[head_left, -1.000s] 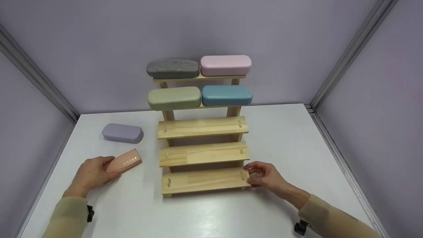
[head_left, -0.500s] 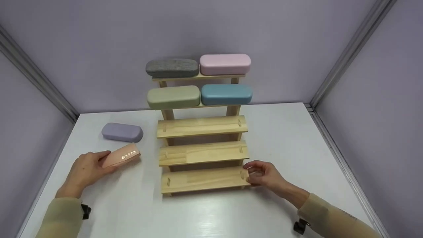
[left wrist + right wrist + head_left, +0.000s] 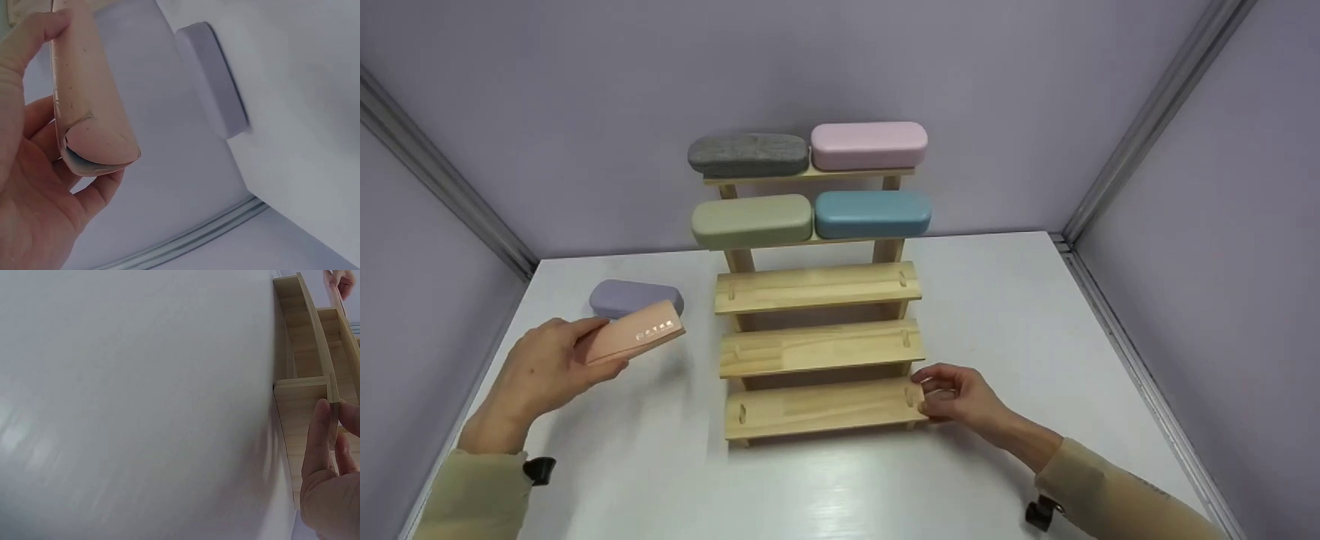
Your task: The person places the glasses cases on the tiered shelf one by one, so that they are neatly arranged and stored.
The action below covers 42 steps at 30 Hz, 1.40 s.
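Observation:
My left hand [image 3: 534, 369] grips a peach glasses case [image 3: 622, 334] with light lettering near its far end. The case is held above the table, partly overlapping a lavender glasses case [image 3: 622, 297] in the head view. From the left wrist, the peach case [image 3: 93, 84] shows a worn, slightly gaping near end. At the lowest step of a wooden tiered rack [image 3: 825, 405], my right hand [image 3: 964, 401] pinches the right end of the board. Thumb and fingers lie on both sides of that board [image 3: 333, 391] in the right wrist view.
A grey case [image 3: 748, 154] and a pink case [image 3: 870, 145] sit on the top step. Below them lie a green case [image 3: 752, 221] and a blue case [image 3: 873, 214]. The rack stands mid-table on a white table [image 3: 825, 495], with walls behind and at both sides.
My left hand has raised the peach glasses case off the table and tilted it, moving it slightly toward the back. My right hand keeps its hold on the rack.

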Each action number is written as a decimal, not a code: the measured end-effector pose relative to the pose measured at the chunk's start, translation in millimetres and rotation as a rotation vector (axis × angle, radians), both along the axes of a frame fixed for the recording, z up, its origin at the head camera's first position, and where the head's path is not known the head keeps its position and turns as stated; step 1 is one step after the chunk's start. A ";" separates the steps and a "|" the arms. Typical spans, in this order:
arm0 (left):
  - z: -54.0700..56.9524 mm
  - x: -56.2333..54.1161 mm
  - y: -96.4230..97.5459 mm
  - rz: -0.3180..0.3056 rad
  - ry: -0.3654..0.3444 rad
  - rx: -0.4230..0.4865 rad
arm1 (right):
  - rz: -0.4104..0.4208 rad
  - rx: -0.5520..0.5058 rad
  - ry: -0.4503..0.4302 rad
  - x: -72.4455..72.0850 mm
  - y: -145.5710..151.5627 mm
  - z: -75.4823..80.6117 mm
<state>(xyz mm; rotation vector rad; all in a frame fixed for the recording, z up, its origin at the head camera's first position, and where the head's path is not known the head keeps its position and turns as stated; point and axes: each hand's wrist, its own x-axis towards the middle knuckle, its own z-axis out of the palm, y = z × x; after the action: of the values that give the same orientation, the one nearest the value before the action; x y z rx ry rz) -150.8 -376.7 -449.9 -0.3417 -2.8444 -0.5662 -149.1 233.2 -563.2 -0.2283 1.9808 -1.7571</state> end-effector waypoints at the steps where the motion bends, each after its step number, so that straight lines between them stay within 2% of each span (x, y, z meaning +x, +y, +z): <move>1: 4.0 1.1 2.6 -0.004 0.016 -0.003 | 0.000 0.001 0.000 -0.1 -0.2 -0.1; 6: 22.9 5.8 16.0 -0.036 0.088 -0.002 | 0.002 0.007 -0.003 -1.0 -1.4 -1.0; 11: 38.7 7.0 36.1 -0.078 0.110 0.021 | -0.008 0.008 -0.017 -1.6 -1.3 -2.5; 16: 48.8 0.5 64.1 -0.144 0.114 0.048 | -0.011 -0.005 -0.010 -0.9 -1.7 -1.8; 22: 57.2 -14.5 97.1 -0.219 0.117 0.050 | -0.014 -0.011 -0.012 0.0 -2.4 -0.6; 29: 59.0 -33.9 136.5 -0.296 0.114 0.041 | -0.014 -0.008 -0.009 0.1 -2.0 -0.3; 36: 53.8 -52.9 174.4 -0.405 0.094 0.029 | -0.012 0.002 -0.010 0.6 -1.4 0.7; 42: 45.1 -67.6 205.7 -0.512 0.143 0.016 | -0.003 -0.003 -0.006 0.4 -0.3 0.5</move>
<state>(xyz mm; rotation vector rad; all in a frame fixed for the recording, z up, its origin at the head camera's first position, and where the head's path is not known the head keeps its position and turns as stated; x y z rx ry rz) -218.5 -170.9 -404.8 -1.0765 -2.6057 -0.6204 -148.7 232.9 -562.8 -0.2204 1.9758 -1.7603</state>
